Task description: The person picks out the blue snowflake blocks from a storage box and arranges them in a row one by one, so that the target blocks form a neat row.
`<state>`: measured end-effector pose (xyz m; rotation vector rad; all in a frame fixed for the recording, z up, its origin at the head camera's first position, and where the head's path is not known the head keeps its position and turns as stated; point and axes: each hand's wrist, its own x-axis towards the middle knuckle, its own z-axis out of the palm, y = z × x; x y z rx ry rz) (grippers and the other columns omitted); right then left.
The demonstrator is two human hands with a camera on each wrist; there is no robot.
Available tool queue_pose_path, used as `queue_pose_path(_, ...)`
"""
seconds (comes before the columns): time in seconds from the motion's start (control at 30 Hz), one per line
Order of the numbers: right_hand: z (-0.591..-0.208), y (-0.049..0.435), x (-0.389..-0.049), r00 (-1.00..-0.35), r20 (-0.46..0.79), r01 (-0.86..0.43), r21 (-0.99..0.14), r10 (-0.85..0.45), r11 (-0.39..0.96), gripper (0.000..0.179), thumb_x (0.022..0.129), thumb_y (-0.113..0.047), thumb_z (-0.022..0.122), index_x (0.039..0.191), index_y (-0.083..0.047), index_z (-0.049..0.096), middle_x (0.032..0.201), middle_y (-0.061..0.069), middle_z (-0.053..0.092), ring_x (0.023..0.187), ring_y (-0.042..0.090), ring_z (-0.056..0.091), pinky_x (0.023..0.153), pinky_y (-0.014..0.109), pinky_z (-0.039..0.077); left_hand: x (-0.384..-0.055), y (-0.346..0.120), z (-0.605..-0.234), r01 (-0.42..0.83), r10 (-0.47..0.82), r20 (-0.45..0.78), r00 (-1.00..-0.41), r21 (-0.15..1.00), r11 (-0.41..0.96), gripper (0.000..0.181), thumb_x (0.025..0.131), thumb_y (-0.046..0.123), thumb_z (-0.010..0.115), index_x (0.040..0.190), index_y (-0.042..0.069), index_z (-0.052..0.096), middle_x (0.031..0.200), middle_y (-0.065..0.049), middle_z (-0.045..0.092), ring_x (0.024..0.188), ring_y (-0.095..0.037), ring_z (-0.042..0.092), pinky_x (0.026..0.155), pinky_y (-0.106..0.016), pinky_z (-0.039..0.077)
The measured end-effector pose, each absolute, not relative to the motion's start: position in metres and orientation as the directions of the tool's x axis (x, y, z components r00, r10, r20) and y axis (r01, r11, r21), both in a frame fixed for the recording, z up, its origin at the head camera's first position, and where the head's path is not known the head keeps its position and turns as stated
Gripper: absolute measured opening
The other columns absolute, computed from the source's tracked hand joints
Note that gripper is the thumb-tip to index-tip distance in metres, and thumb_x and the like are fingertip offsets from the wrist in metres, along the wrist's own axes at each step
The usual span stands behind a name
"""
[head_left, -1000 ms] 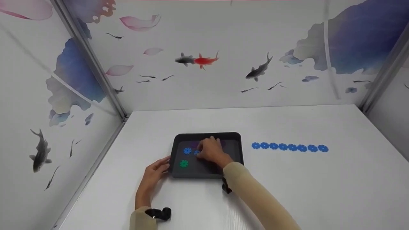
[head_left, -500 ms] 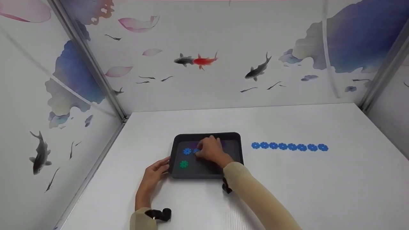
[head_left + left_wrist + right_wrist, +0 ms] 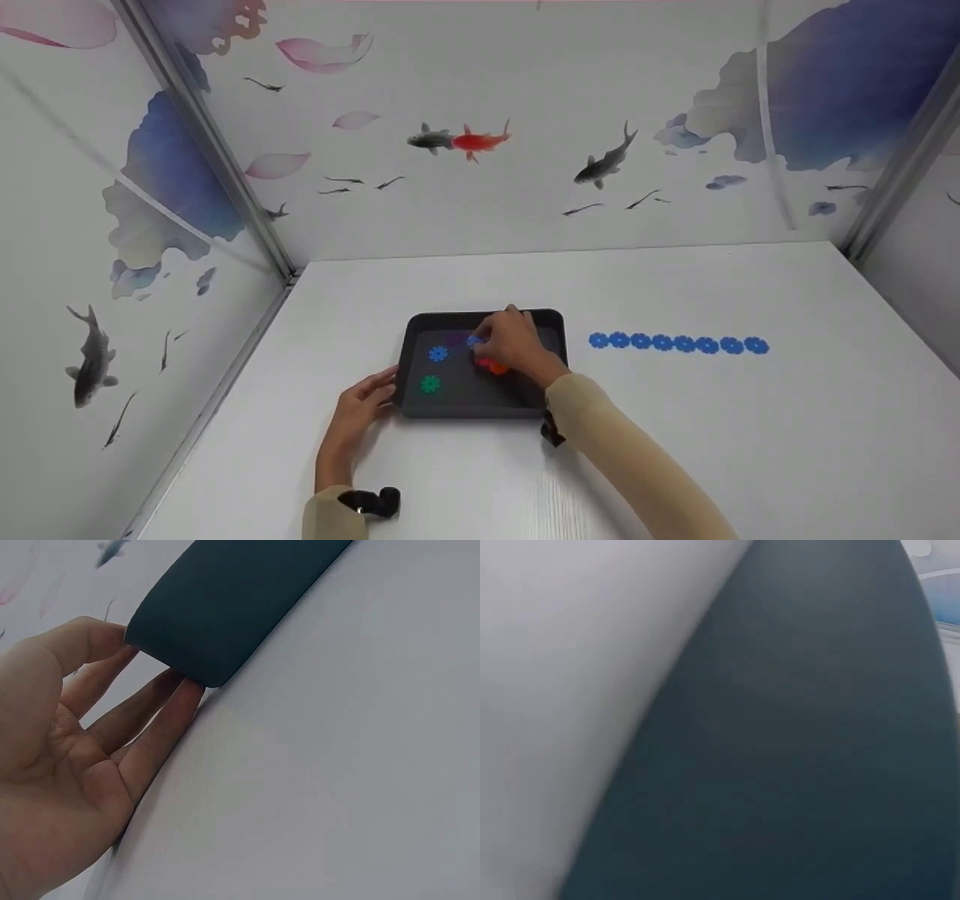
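Note:
In the head view my right hand (image 3: 516,343) is over the dark tray (image 3: 469,412), thumb and fingers pinching a blue flower-shaped disc (image 3: 473,341) mostly hidden by the fingertips. Beneath the hand show a pink disc (image 3: 484,362) and an orange disc (image 3: 499,368). Another blue disc (image 3: 437,353) and a green disc (image 3: 430,384) lie at the tray's left, and a purple disc (image 3: 455,340) lies towards its back. My left hand (image 3: 361,405) touches the tray's left side; in the left wrist view its extended fingertips rest against the tray wall (image 3: 217,607).
To the right of the tray, a row of several blue discs (image 3: 663,343) lies on the white table (image 3: 750,435). Printed walls stand behind and at both sides. The tray's wall (image 3: 780,735) fills most of the right wrist view.
My right hand has moved up and to the right within the tray with the blue disc, uncovering the pink and orange discs. My left hand stays at the tray's side.

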<state>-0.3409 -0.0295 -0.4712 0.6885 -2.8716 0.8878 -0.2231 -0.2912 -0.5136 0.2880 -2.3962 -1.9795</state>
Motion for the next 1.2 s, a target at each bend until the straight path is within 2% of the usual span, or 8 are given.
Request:
queue_pose_path(0.17, -0.463, -0.014, -0.343, -0.898, 0.199, -0.439, -0.487, -0.393, 0.755, 0.027, 0.084, -0.03, 0.08, 0.101, -0.008, 0.08, 0.098, 0.007, 0.076, 0.097, 0.026, 0.056, 0.095, 0.048, 0.044, -0.223, -0.29, -0.513, -0.147, -0.159, -0.119, -0.98, 0.973, 0.178, 0.039, 0.1, 0.017, 0.059, 0.139, 0.013, 0.061, 0.144, -0.016, 0.058, 0.124, -0.028, 0.061, 0.104, -0.04, 0.053)
queue_pose_path(0.37, -0.453, 0.008, -0.348, -0.916, 0.202, -0.401, -0.494, -0.347, 0.772, 0.029, 0.083, -0.029, 0.08, 0.103, -0.008, 0.08, 0.099, 0.009, 0.076, 0.096, 0.025, 0.055, 0.094, 0.046, 0.044, -0.222, -0.288, -0.51, -0.16, -0.161, -0.131, -0.978, 0.97, 0.184, 0.039, 0.101, 0.017, 0.058, 0.14, 0.015, 0.06, 0.146, -0.015, 0.057, 0.127, -0.029, 0.06, 0.108, -0.043, 0.05)
queue_pose_path(0.73, -0.443, 0.051, -0.355, -0.925, 0.233, -0.378, -0.525, -0.299, 0.763, 0.029, 0.085, -0.029, 0.078, 0.104, -0.007, 0.08, 0.102, 0.009, 0.077, 0.098, 0.027, 0.055, 0.093, 0.046, 0.043, -0.223, -0.292, -0.513, -0.148, -0.168, -0.117, -0.979, 0.971, 0.188, 0.039, 0.1, 0.015, 0.058, 0.139, 0.012, 0.061, 0.143, -0.016, 0.059, 0.122, -0.026, 0.062, 0.104, -0.039, 0.053)
queue_pose_path(1.0, -0.443, 0.091, -0.354, -0.913, 0.288, -0.403, -0.513, -0.291, 0.758, 0.029, 0.084, -0.026, 0.079, 0.104, -0.005, 0.079, 0.104, 0.012, 0.076, 0.103, 0.032, 0.057, 0.093, 0.052, 0.043, -0.223, -0.289, -0.512, -0.151, -0.156, -0.12, -0.98, 0.967, 0.203, 0.04, 0.101, 0.017, 0.058, 0.14, 0.013, 0.059, 0.146, -0.016, 0.056, 0.124, -0.026, 0.061, 0.106, -0.041, 0.051)
queue_pose_path(1.2, -0.441, 0.119, -0.349, -0.91, 0.313, -0.402, -0.514, -0.271, 0.758, 0.03, 0.083, -0.024, 0.08, 0.105, -0.003, 0.078, 0.106, 0.015, 0.075, 0.108, 0.037, 0.057, 0.099, 0.059, 0.042, -0.224, -0.292, -0.514, -0.136, -0.147, -0.111, -0.983, 0.975, 0.177, 0.039, 0.101, 0.015, 0.059, 0.139, 0.011, 0.061, 0.143, -0.018, 0.058, 0.122, -0.028, 0.063, 0.1, -0.036, 0.055)
